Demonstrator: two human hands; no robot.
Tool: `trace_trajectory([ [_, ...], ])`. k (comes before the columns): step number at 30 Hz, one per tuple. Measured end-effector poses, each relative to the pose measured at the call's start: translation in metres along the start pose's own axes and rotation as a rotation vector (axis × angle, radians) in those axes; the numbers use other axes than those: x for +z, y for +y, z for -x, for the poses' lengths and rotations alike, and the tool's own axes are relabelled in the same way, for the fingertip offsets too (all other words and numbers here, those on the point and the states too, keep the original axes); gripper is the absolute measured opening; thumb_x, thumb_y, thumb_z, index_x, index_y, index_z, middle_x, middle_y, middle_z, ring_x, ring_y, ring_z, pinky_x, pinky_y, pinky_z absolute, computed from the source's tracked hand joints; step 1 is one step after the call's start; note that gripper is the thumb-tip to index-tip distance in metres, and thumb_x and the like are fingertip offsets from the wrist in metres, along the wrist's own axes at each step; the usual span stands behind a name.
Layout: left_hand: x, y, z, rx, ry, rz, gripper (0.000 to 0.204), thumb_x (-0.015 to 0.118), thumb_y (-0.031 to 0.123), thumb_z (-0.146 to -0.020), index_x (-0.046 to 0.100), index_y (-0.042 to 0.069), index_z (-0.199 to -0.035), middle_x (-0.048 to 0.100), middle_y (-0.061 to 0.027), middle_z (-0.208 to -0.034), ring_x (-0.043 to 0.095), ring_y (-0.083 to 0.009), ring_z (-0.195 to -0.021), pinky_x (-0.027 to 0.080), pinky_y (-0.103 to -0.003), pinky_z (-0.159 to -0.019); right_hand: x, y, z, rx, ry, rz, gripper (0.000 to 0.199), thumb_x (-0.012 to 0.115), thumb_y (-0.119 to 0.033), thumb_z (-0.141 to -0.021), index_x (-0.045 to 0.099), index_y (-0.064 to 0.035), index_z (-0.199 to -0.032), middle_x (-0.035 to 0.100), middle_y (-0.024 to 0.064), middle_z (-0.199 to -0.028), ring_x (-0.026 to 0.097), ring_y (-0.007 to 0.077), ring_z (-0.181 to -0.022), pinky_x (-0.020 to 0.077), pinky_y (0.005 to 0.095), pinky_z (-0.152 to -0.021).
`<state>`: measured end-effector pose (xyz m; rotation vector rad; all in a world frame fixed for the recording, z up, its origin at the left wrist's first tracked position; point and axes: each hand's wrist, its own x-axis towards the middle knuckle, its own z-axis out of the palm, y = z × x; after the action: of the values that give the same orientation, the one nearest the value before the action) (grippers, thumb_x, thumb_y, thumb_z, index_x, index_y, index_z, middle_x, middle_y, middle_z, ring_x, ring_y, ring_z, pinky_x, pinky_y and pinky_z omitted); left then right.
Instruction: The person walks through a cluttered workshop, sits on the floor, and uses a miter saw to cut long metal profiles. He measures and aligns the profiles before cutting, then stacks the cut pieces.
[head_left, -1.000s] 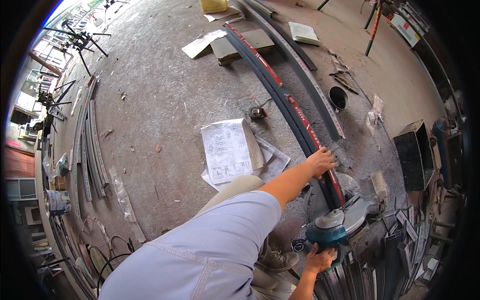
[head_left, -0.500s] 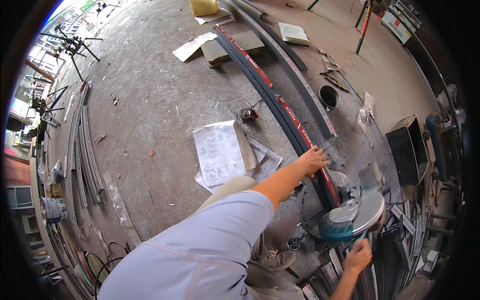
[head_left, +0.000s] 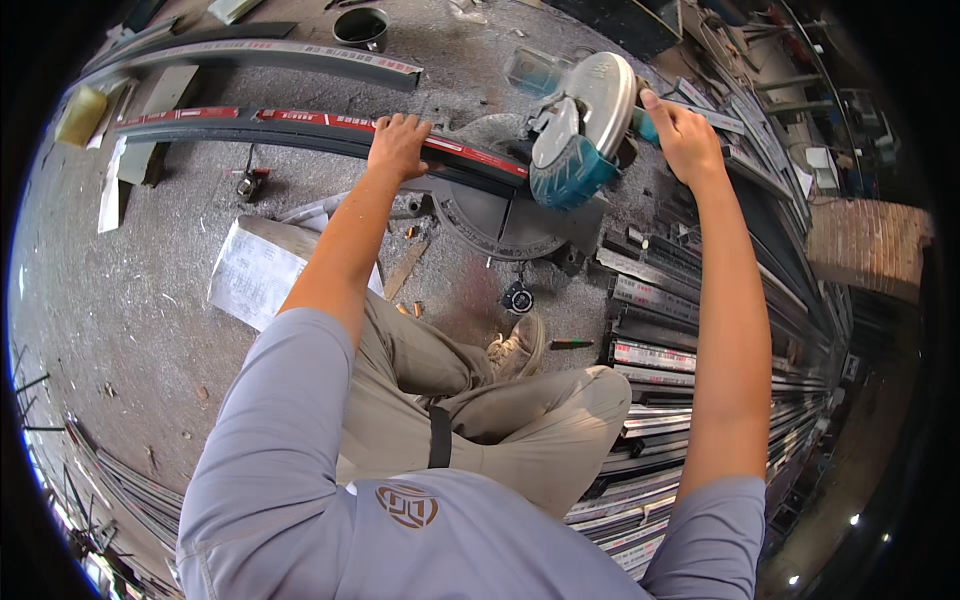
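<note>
A long dark metal profile point(head_left: 470, 155) with red film strips on top lies across the upper middle, its right end at the mitre saw point(head_left: 600, 110). The saw has a silver blade cover and a teal lower guard point(head_left: 575, 175), which hides the blade and the profile's very end. My left hand point(head_left: 400, 147) is closed over the profile, a short way left of the saw. On the right, my right hand point(head_left: 685, 137) is closed round the saw's handle, which is mostly hidden behind the fingers. The round saw base point(head_left: 495, 235) sits on the floor under the profile.
Metal offcuts and profiles point(head_left: 655, 355) are piled to the right. Papers point(head_left: 255, 265) and a tape measure point(head_left: 249, 184) lie left of my left forearm. Behind stand another profile point(head_left: 360, 68) and a metal pot point(head_left: 361, 28). A shoe point(head_left: 520, 348) is near the saw base.
My view has swung right, so the profile now runs across rather than away from me. Both hands stay on the profile and the saw handle.
</note>
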<state>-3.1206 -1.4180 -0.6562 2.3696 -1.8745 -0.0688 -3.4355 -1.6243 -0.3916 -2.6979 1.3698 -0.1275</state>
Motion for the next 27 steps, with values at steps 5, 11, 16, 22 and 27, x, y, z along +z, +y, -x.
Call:
trace_trajectory([
  [5, -0.007, 0.001, 0.000, -0.019, -0.030, -0.031, 0.075, 0.084, 0.058, -0.072, 0.058, 0.015, -0.127, 0.060, -0.0076, -0.119, 0.055, -0.0281, -0.121, 0.039, -0.045, -0.108, -0.003, -0.005, -0.001, 0.055, -0.073, 0.083, 0.097, 0.025, -0.091, -0.089, 0.074, -0.0161, -0.125, 0.074, 0.0177, -0.117, 0.068, 0.0363, -0.115, 0.0511, 0.0482, -0.099],
  [11, -0.001, 0.000, 0.018, -0.015, -0.032, -0.086, 0.105, 0.084, 0.065, -0.068, 0.043, 0.010, -0.148, 0.062, -0.0086, -0.121, 0.057, -0.0283, -0.120, 0.040, -0.045, -0.107, 0.001, -0.002, -0.002, 0.018, -0.023, 0.109, 0.095, 0.025, -0.091, -0.089, 0.074, -0.0176, -0.125, 0.074, 0.0158, -0.117, 0.067, 0.0363, -0.116, 0.0521, 0.0494, -0.099],
  [16, -0.009, -0.007, 0.052, -0.025, 0.043, -0.202, 0.113, 0.080, 0.063, -0.076, 0.027, 0.011, -0.161, 0.051, -0.0138, -0.145, 0.041, -0.0322, -0.141, 0.027, -0.048, -0.121, 0.004, -0.004, 0.003, 0.037, 0.022, 0.120, 0.094, 0.023, -0.092, -0.089, 0.073, -0.0214, -0.125, 0.075, 0.0147, -0.115, 0.069, 0.0363, -0.115, 0.0546, 0.0516, -0.096],
  [22, -0.049, -0.038, 0.160, -0.135, 0.103, -0.008, 0.087, 0.074, 0.058, -0.086, 0.044, 0.013, -0.154, 0.038, -0.0191, -0.159, 0.029, -0.0396, -0.149, 0.018, -0.056, -0.124, 0.017, 0.001, 0.006, -0.064, 0.215, 0.120, 0.086, 0.020, -0.083, -0.096, 0.073, -0.0178, -0.117, 0.076, 0.0139, -0.109, 0.072, 0.0354, -0.105, 0.0553, 0.0483, -0.086],
  [27, -0.098, -0.025, 0.271, -0.386, -0.174, 0.316, 0.083, 0.068, 0.059, -0.091, 0.044, 0.009, -0.153, 0.041, -0.0227, -0.157, 0.032, -0.0417, -0.148, 0.023, -0.052, -0.123, 0.031, 0.004, 0.004, -0.101, 0.409, 0.029, 0.074, 0.027, -0.077, -0.100, 0.072, -0.0200, -0.115, 0.073, 0.0072, -0.116, 0.072, 0.0313, -0.104, 0.0567, 0.0481, -0.087],
])
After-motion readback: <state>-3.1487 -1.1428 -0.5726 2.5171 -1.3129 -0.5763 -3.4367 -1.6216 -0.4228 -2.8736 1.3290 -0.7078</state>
